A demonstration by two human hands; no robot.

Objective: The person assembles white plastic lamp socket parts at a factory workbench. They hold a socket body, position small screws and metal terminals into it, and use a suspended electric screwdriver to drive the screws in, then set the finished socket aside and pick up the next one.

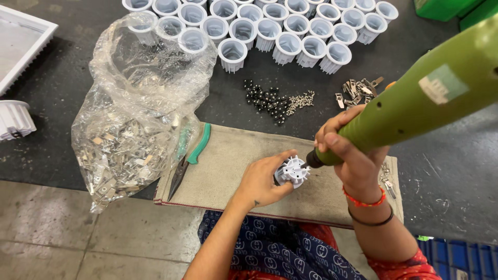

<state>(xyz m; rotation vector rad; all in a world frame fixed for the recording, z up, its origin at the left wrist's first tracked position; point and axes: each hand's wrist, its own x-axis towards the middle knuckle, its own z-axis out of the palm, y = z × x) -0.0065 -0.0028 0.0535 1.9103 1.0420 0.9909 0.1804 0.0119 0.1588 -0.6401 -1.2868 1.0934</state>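
- Dark tabletop (456,171) carries a tan mat (233,166); on it sits the white finned housing (292,171).
- My left hand (262,181) fingers pinch the housing; I should keep it steady.
- My right hand (347,150) fingers wrap the green electric screwdriver (415,98), whose tip meets the housing and is best kept in line with the screw.
- Beyond the housing lie loose screws (280,101) and more white housings (290,31).

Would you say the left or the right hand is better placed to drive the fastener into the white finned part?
Probably the right hand: it grips the green power screwdriver, whose tip meets the white finned housing. The left hand steadies that housing on the mat.
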